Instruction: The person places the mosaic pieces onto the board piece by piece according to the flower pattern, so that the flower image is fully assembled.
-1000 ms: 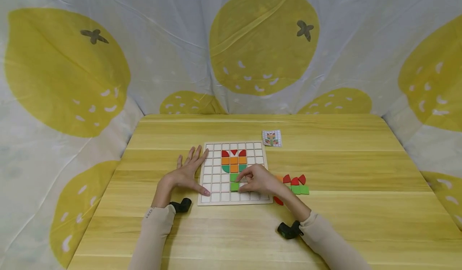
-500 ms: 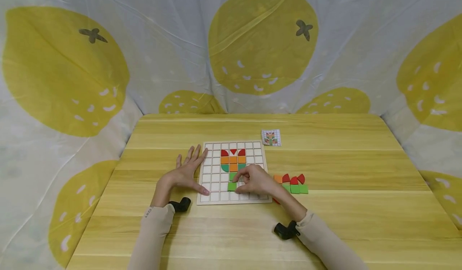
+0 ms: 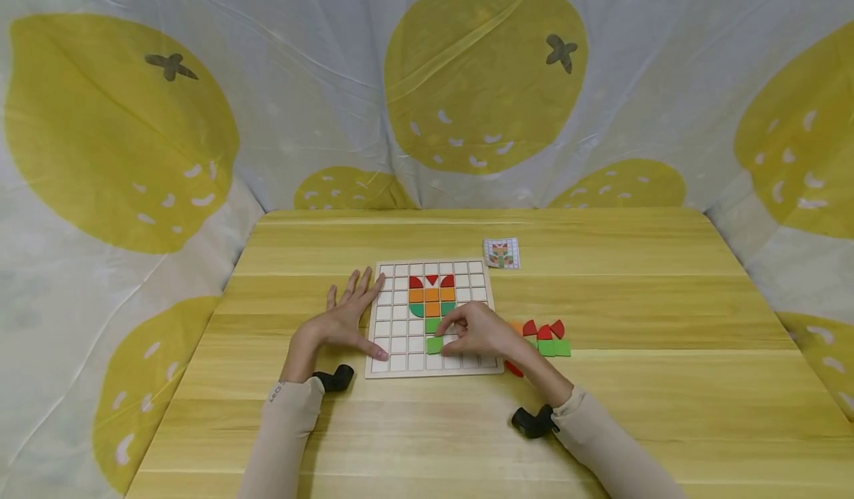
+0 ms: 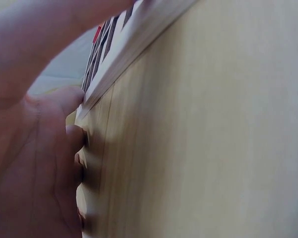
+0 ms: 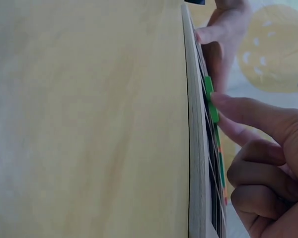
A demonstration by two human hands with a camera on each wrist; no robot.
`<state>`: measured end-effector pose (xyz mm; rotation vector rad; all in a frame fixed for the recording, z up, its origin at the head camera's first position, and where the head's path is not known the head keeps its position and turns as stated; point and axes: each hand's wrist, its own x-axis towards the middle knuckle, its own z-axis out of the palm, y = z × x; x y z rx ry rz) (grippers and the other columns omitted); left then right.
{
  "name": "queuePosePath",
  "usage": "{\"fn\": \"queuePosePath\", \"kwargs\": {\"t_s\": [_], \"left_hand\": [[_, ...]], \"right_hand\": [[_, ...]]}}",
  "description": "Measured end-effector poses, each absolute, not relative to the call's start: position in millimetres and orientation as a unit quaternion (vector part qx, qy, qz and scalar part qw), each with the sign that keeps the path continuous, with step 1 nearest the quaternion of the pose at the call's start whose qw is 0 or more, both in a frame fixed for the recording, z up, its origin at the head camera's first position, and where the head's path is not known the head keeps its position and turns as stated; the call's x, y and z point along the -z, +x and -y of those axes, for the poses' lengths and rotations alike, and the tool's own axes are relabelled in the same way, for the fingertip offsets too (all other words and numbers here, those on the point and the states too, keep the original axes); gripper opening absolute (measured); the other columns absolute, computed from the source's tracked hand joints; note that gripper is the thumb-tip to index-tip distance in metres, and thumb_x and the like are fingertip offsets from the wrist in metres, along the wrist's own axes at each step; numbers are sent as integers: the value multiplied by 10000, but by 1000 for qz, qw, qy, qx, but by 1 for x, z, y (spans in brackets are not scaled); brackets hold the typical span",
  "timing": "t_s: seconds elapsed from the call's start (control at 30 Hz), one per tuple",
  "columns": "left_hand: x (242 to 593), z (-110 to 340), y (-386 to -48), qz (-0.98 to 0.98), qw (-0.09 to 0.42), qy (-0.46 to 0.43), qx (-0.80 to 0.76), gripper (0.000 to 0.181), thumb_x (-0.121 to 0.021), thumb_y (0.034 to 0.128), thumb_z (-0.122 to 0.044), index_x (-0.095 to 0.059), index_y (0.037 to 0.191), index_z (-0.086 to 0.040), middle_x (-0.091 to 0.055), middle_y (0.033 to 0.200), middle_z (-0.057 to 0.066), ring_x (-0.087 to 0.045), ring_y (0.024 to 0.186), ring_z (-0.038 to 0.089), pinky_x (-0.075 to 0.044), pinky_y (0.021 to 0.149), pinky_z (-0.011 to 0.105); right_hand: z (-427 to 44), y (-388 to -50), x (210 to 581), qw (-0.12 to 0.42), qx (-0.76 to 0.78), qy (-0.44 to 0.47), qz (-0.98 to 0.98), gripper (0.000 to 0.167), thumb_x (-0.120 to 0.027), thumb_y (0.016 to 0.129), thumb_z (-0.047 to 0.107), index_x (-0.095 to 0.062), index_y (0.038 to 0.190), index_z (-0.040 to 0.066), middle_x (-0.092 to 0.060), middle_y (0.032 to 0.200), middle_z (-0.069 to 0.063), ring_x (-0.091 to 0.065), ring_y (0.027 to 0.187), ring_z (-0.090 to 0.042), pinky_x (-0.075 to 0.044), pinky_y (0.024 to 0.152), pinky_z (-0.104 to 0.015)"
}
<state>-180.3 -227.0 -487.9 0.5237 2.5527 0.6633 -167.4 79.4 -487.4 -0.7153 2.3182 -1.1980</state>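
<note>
Looking like a curtained-off booth, not showing if home, lab, etc.; having white fabric w/ big yellow lemon prints point(image 3: 483, 76) walling 3 sides of a yellow wood-grain table point(image 3: 427, 425).

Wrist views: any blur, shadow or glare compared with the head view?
Head view: board fairly crisp, pale sheen on the near tabletop; left wrist view: soft dark shadows beside the left hand, wood grain hazy; right wrist view: tabletop grain soft and smeared.

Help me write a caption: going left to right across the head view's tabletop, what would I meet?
Left hand, left dark-green quarter-circle tile, pinched light-green square tile, right hand, rightmost light-green square tile.
</note>
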Motion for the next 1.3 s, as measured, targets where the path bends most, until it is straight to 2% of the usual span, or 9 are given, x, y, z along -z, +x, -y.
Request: {"fn": "queuePosePath", "kwargs": {"t_s": [0.57, 0.83, 1.3], "left_hand": [[486, 227, -179, -926, 221, 189, -240, 1461, -949, 654, -546, 7, 1676, -126, 199, 1728, 174, 231, 1587, 418, 174, 1182, 750], [488, 227, -180, -926, 221, 189, -241, 1470, -947, 646, -563, 10, 1677, -136, 204, 1729, 166, 235, 1586, 415, 178, 1182, 748], [487, 227, -179, -926, 220, 189, -240, 1463, -947, 651, -556, 6, 1677, -135, 204, 1729, 167, 236, 1585, 419, 185, 1180, 746]], "right_hand": [[-74, -164, 489, 173, 416, -248, -858, 181, -914, 780, 166, -816, 922, 113, -392, 551, 75, -358, 542, -67, -294, 560, -191], [-76, -164, 489, 182, 433, -247, -847, 143, -884, 811, 129, -829, 940, 103, -358, 529, 72, -334, 537, -76, -288, 551, -190], [-76, -165, 492, 196, 456, -223, -839, 149, -891, 801, 109, -838, 940, 99, -390, 532, 57, -344, 529, -75, -298, 535, -186]]}}
